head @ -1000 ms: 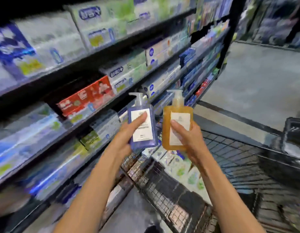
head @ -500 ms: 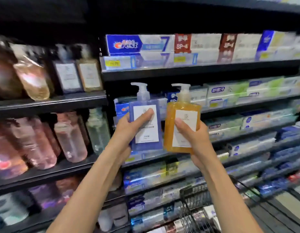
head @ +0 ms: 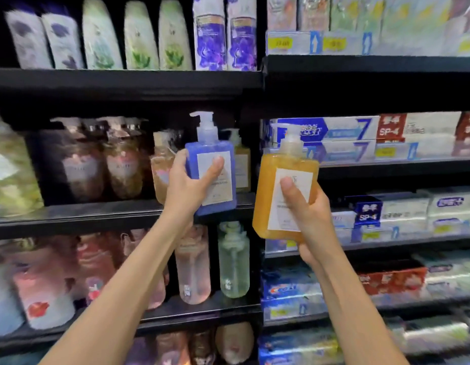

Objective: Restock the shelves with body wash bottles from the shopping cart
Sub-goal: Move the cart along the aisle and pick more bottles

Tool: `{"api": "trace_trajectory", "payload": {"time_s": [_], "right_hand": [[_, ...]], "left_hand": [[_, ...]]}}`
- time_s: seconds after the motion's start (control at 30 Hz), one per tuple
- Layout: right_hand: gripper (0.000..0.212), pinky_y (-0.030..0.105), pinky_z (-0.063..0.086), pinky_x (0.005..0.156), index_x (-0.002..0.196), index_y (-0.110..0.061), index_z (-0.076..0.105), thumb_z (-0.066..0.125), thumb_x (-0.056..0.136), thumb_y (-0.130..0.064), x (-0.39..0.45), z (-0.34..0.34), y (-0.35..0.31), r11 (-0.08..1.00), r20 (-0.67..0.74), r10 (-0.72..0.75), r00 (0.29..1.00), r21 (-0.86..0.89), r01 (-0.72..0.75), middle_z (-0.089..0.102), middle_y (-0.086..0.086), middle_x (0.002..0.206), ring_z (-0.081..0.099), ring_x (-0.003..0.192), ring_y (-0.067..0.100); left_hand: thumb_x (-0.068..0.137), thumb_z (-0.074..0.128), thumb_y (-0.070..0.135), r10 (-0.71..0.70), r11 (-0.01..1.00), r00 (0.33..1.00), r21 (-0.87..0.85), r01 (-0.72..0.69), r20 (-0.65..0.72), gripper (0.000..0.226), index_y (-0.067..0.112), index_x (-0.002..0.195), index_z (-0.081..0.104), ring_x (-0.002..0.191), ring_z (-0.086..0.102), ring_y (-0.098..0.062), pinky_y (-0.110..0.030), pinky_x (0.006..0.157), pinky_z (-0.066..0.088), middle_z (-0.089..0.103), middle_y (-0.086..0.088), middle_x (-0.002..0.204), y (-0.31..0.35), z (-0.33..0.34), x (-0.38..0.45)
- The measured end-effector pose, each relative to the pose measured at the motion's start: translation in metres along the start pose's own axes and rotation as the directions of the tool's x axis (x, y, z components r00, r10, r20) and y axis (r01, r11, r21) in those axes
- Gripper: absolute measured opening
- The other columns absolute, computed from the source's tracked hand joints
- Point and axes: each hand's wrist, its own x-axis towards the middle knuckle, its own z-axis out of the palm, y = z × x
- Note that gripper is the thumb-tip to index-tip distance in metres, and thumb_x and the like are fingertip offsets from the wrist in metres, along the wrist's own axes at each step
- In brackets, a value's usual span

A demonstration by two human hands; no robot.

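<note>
At arm's length before a black store shelf, two pump bottles are held up side by side but apart. A blue body wash bottle (head: 211,177) is gripped by the left hand (head: 187,184), with the thumb laid across its white label and the fingers curled round its left edge. Its base is level with the front lip of the middle shelf (head: 97,214), directly beyond that hand; whether it rests on the lip cannot be told. An orange body wash bottle (head: 284,198) is gripped by the right hand (head: 307,214), the thumb pressed on its label and the fingers wrapped behind, and it is carried lower, clear of any shelf.

Just behind the blue bottle, a matching amber pump bottle (head: 241,164) is seen standing on the middle shelf, and brown and peach bottles (head: 118,164) are lined up to the left of the left hand. Below the left hand, clear pink and pale green bottles (head: 213,262) are stood upright. Above both hands, white bottles with green and purple prints (head: 139,35) are ranged. To the right of the right hand, boxed toothpaste (head: 334,133) is stacked in blurred rows.
</note>
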Motion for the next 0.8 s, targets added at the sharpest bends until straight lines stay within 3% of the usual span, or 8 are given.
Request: {"api": "trace_trajectory", "payload": {"time_s": [0.1,0.2,0.33,0.43,0.53,0.63,0.73,0.8], "right_hand": [[0.063,0.027,0.056,0.065,0.107,-0.020,0.061,0.082,0.057,-0.053,0.004,0.007,0.008,1.000,0.009,0.006,1.000,-0.006,-0.006,0.074,-0.001,0.092,0.072,0.085,0.016],[0.079,0.026,0.056,0.064,0.107,-0.021,0.061,0.083,0.046,-0.066,0.009,0.009,0.011,1.000,0.013,0.002,1.000,-0.031,-0.002,0.074,0.000,0.093,0.072,0.086,0.016],[0.082,0.026,0.057,0.064,0.107,-0.023,0.061,0.083,0.042,-0.069,0.019,0.010,0.012,0.999,0.028,0.017,0.999,-0.046,-0.016,0.074,0.001,0.094,0.072,0.087,0.018],[0.082,0.027,0.057,0.065,0.107,-0.025,0.061,0.081,0.042,-0.071,0.025,0.011,0.014,0.997,0.039,0.024,0.999,-0.070,-0.021,0.074,0.000,0.095,0.072,0.089,0.018],[0.083,0.027,0.057,0.066,0.107,-0.025,0.061,0.081,0.041,-0.071,0.025,0.013,0.016,0.997,0.048,0.030,0.998,-0.067,-0.026,0.074,0.000,0.096,0.072,0.089,0.019],[0.083,0.026,0.057,0.065,0.105,-0.025,0.062,0.081,0.039,-0.071,0.021,0.015,0.018,0.998,0.055,0.034,0.998,-0.054,-0.031,0.074,-0.001,0.095,0.072,0.087,0.017],[0.086,0.026,0.056,0.064,0.106,-0.023,0.062,0.082,0.038,-0.071,0.018,0.016,0.020,0.998,0.061,0.048,0.997,-0.052,-0.045,0.074,-0.001,0.094,0.072,0.086,0.016],[0.087,0.025,0.056,0.063,0.107,-0.023,0.062,0.082,0.037,-0.071,0.016,0.017,0.021,0.997,0.062,0.053,0.997,-0.054,-0.050,0.074,-0.001,0.093,0.072,0.085,0.016]], "left_hand": [[0.072,0.073,0.046,0.048,0.992,0.998,0.114,-0.051,0.027,0.039,0.023,0.097,0.054,0.082,0.064,-0.004,-0.028,0.073,0.055,0.066,0.011,0.089,-0.023,-0.004,0.015],[0.078,0.074,0.037,0.059,0.979,0.997,0.191,-0.069,0.055,0.041,0.013,0.104,0.053,0.088,0.064,-0.013,-0.034,0.076,0.054,0.066,-0.002,0.096,-0.045,0.000,0.024],[0.082,0.070,0.036,0.039,0.979,0.999,0.198,-0.044,0.025,0.026,0.028,0.101,0.054,0.084,0.061,0.004,-0.023,0.076,0.052,0.065,0.009,0.095,-0.061,0.002,0.034],[0.081,0.064,0.046,0.006,0.975,0.998,0.220,-0.020,0.061,0.044,0.017,0.113,0.054,0.095,0.063,-0.010,-0.037,0.086,0.054,0.067,0.002,0.102,-0.061,0.002,0.039],[0.079,0.059,0.053,0.016,0.962,0.999,0.273,-0.029,0.050,0.051,0.017,0.114,0.054,0.095,0.064,-0.010,-0.043,0.088,0.053,0.067,0.004,0.101,-0.058,0.004,0.037],[0.082,0.067,0.043,0.064,0.944,0.998,0.326,-0.055,-0.017,0.045,0.024,0.119,0.052,0.102,0.061,-0.010,-0.040,0.090,0.053,0.065,0.007,0.110,-0.062,0.005,0.027],[0.078,0.077,0.025,0.099,0.947,0.991,0.315,-0.067,-0.086,0.073,0.017,0.141,0.041,0.119,0.053,-0.008,-0.033,0.098,0.049,0.057,0.005,0.129,-0.066,0.006,0.017],[0.077,0.078,0.019,0.111,0.950,0.989,0.302,-0.077,-0.097,0.076,0.014,0.143,0.040,0.116,0.054,-0.005,-0.026,0.097,0.049,0.059,0.005,0.127,-0.066,0.004,0.016]]}}
